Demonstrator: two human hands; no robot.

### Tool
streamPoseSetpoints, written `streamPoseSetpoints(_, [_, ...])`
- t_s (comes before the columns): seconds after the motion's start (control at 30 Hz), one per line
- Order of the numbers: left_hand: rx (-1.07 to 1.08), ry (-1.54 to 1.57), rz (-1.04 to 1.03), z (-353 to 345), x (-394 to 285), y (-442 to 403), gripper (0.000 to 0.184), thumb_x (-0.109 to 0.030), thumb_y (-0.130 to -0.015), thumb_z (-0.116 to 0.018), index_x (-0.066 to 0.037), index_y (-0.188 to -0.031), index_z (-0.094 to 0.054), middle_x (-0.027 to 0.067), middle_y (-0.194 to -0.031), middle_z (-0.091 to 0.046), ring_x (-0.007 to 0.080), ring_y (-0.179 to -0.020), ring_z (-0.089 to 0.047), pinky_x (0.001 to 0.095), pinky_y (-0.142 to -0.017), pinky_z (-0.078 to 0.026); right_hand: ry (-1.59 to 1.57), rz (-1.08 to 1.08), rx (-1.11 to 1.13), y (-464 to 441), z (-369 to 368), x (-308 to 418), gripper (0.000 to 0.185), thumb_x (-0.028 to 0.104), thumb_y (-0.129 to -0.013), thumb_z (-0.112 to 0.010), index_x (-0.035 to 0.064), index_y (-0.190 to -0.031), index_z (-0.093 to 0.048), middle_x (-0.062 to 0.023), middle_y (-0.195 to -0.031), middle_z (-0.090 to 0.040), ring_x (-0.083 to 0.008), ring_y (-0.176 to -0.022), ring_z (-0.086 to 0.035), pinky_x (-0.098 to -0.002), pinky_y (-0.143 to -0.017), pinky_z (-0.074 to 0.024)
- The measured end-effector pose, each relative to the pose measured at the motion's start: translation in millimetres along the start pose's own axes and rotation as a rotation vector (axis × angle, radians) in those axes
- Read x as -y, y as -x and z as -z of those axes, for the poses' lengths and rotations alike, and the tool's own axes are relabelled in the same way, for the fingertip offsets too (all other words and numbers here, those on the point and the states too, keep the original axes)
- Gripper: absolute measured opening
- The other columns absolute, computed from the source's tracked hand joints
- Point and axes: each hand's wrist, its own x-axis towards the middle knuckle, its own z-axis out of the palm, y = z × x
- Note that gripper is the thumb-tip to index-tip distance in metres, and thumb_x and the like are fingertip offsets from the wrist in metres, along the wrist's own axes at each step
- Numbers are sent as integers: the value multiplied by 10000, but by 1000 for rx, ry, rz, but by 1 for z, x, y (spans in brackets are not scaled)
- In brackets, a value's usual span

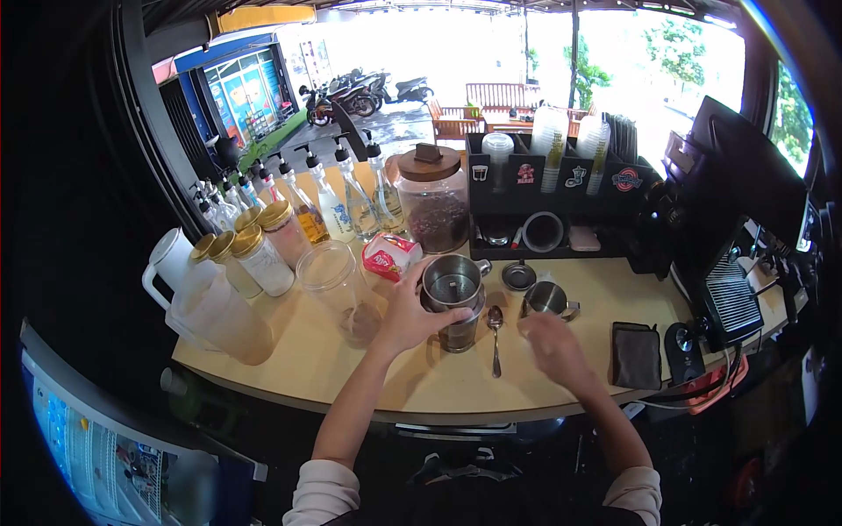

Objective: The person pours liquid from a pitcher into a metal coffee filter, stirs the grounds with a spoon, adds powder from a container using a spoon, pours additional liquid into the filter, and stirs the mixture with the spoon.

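At the counter's (438, 392) middle, my left hand (410, 317) curls round the metal cup (453, 282); it looks rigid, probably slick, best gripped by its side or handle. My blurred right hand (554, 349) nears the small pitcher (545, 300), fingers unclear.

A shiny, handled metal cup (453, 280) is sitting open-topped over a vessel (459, 337) — a metal pitcher (547, 299) is resting nearby, mouth up.

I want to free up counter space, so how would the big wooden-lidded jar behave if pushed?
The jar is probably heavy, given the dark contents filling much of it. Its broad body suggests sliding before tipping, and the clear, glass-like wall may be fragile.
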Motion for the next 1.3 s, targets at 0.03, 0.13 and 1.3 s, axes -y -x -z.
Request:
streamPoseSetpoints(0.03, [7, -18, -16, 0, 1, 0, 828, -255, -609, -899, -9, -1282, -485, 109, -1184, -610, 198, -1145, -563, 363, -1025, -411, -26, -93, -77, -3, 10, -5, 248, -52, -791, -599, 22, -1025, -632, -138, -956, -622, -302, -871, -607, -368, -761, -489])
streamPoseSetpoints(0.13, [17, -18, -36, -2, 9, 1, 826, -253, -606, -898, -16, -1283, -489, 106, -1182, -613, 197, -1143, -565, 365, -1023, -410, 50, -211, -203, -3, 27, -35, 219, -38, -820, -599, 13, -1031, -626, -151, -956, -623, -304, -876, -601, -363, -785, -478])
streamPoseSetpoints(1.3, [-621, -237, -10, 83, 112, 86, 909, -226, -604, -871, -13, -1299, -327, 188, -1314, -428, 266, -1189, -490, 379, -972, -403, -238, 342, 345, -211, -99, 129, 195, 49, -823, -576, -10, -1006, -607, -195, -968, -621, -350, -931, -616, -412, -822, -485])
